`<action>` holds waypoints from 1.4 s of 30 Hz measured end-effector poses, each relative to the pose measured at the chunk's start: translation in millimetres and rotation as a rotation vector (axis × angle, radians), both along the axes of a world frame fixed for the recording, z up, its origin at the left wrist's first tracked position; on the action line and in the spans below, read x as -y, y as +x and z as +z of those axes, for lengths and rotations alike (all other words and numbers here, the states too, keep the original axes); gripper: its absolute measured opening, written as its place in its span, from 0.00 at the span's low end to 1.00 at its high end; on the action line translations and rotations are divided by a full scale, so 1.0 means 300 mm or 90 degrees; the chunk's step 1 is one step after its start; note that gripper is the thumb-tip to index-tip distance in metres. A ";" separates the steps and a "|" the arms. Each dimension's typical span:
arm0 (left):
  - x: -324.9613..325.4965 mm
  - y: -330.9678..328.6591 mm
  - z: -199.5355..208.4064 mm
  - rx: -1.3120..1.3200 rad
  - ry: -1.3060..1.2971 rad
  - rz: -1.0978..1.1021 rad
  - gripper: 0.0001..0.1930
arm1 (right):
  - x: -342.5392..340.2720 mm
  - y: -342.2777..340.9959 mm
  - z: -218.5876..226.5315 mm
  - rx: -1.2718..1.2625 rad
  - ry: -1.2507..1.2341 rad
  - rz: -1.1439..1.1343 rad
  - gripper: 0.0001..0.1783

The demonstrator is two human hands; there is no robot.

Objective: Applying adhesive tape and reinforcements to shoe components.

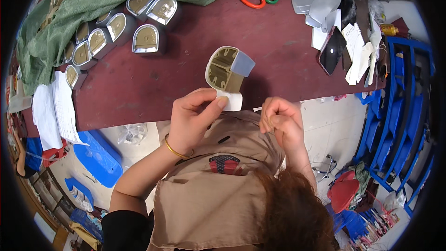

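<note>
Open shell [222,67]: at the near part of the desk [283,42], hollow olive side up; I cannot tell if it rests there.
Left hand [193,112]: just on the near side of the shell, pinching white paper [233,102] between thumb and forefinger.
Right hand [284,120]: to the right of the shell and nearer the body, fingers curled; whether they grasp something small, I cannot tell.
Grey shells [147,41]: grouped left of the open shell, mostly farther.

Left fingers [202,95] pinched with thumb [215,110]; right fingers [280,106] curled inward; forearms [146,169] extended forward.
</note>
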State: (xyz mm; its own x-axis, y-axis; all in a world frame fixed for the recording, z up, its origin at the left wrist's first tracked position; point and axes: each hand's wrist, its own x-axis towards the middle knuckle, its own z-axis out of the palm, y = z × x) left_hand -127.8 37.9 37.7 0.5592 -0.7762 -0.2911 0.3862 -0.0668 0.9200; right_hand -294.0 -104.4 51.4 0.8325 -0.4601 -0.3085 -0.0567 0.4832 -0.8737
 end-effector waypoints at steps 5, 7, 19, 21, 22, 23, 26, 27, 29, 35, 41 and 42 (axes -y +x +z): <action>0.024 0.003 -0.002 0.003 0.000 -0.004 0.07 | -0.038 0.034 0.006 -0.184 -0.325 -0.001 0.08; 0.020 -0.003 0.000 0.018 0.008 -0.014 0.07 | -0.067 0.128 0.065 -0.051 -0.381 -0.200 0.10; 0.015 -0.026 0.007 -0.052 0.035 0.011 0.06 | -0.037 0.176 0.016 0.081 -0.759 -0.055 0.13; 0.019 -0.029 -0.003 -0.068 0.029 0.021 0.07 | -0.027 0.179 0.026 0.046 -0.723 0.017 0.12; 0.022 -0.032 -0.008 -0.084 0.024 0.026 0.07 | -0.022 0.177 0.019 0.045 -0.724 0.018 0.12; 0.021 -0.039 -0.011 -0.085 0.024 0.026 0.07 | -0.015 0.172 0.003 0.063 -0.719 0.031 0.12; 0.031 -0.046 -0.013 -0.242 0.014 0.082 0.08 | 0.001 0.168 -0.017 0.106 -0.735 0.068 0.11; 0.045 -0.036 -0.007 -0.264 -0.016 0.104 0.08 | -0.001 0.164 -0.025 0.126 -0.755 0.090 0.11; 0.071 0.002 0.022 -0.245 -0.023 0.138 0.10 | -0.006 0.142 -0.048 0.143 -0.761 0.122 0.12; 0.086 0.043 0.026 -0.171 0.004 0.040 0.11 | 0.023 0.096 0.009 0.055 -0.605 -0.023 0.13; 0.067 0.010 0.026 -0.149 0.040 -0.005 0.09 | 0.041 0.164 0.027 0.117 -0.711 -0.038 0.12; 0.068 0.012 0.031 -0.141 0.025 -0.013 0.08 | 0.039 0.175 0.028 0.112 -0.707 -0.033 0.12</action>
